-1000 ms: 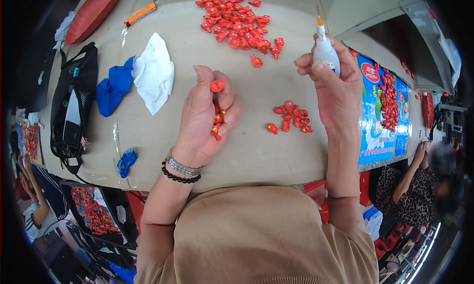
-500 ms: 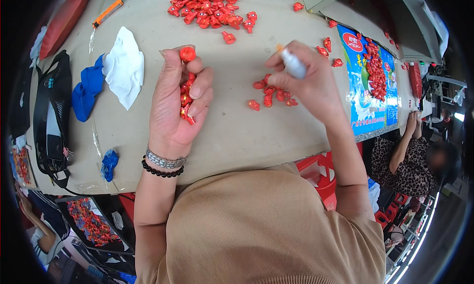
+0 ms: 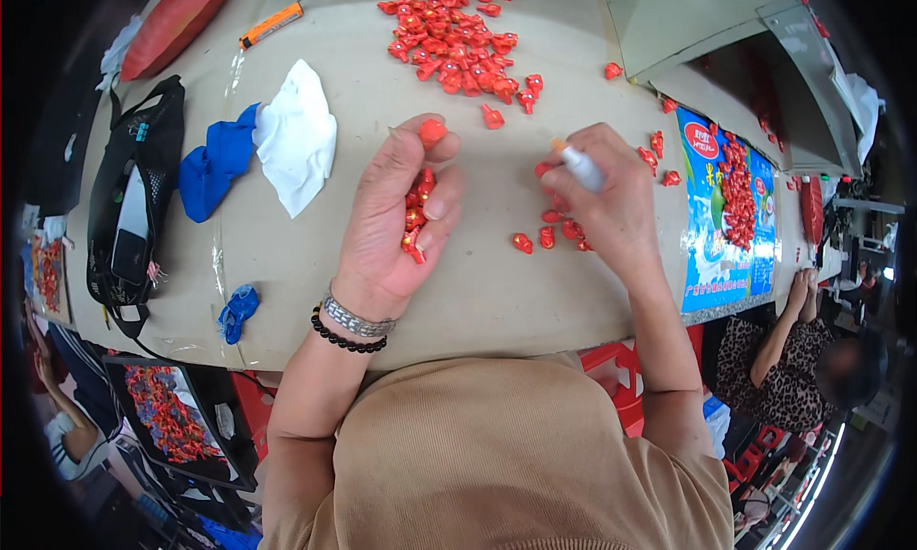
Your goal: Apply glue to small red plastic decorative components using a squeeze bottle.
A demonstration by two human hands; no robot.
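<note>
Beige tabletop (image 3: 315,263): left hand (image 3: 396,215) cups red pieces (image 3: 417,211); right hand (image 3: 611,201) grips white tube (image 3: 579,165), tip up-left.

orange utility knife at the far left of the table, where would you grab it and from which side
Grip the long orange plastic utility knife across the middle of its slim body, pinching the two long sides from above. It lies flat and slanted on the beige table with bare surface around it, so a top-down pinch looks easiest. Its dark end points toward the red cushion; whether the blade is out cannot be told.
</note>
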